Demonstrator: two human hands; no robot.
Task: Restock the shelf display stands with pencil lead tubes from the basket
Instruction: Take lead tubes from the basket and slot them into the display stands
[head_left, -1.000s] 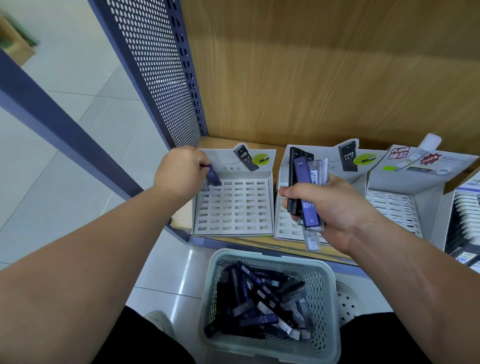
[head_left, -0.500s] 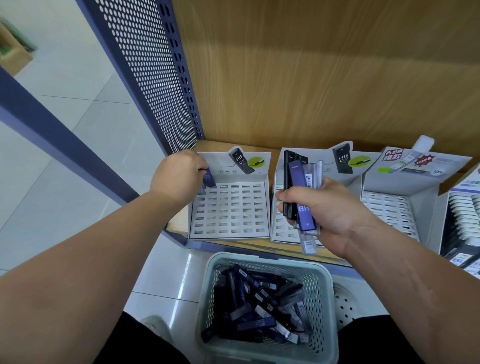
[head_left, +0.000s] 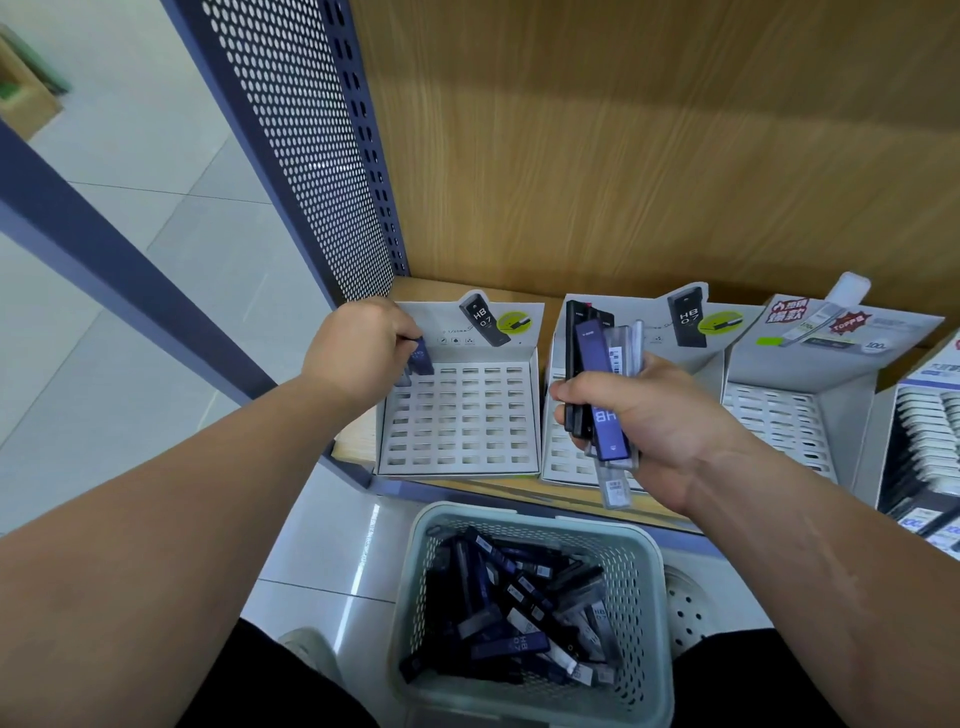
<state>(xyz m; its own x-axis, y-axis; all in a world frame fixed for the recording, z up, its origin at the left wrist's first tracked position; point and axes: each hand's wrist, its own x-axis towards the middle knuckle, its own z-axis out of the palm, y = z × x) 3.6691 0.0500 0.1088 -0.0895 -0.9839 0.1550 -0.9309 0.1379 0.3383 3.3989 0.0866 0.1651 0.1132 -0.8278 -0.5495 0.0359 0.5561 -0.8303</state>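
Lead tube (head_left: 422, 355), L hand (head_left: 358, 347), stand (head_left: 467, 427) rear-left corner

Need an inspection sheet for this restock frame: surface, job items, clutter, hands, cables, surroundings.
Surface: wooden shelf; left stand sits on it, visible slots empty.
Job's things: basket below the shelf edge, holding a heap of tubes.
Clutter: white perforated piece beside the basket.
Hands: left hand pinches one tube at the left stand's back-left corner; right hand grips a bundle of tubes.
Cables: nothing seen.
Surroundings: perforated side panel, wood back panel, tiled floor.
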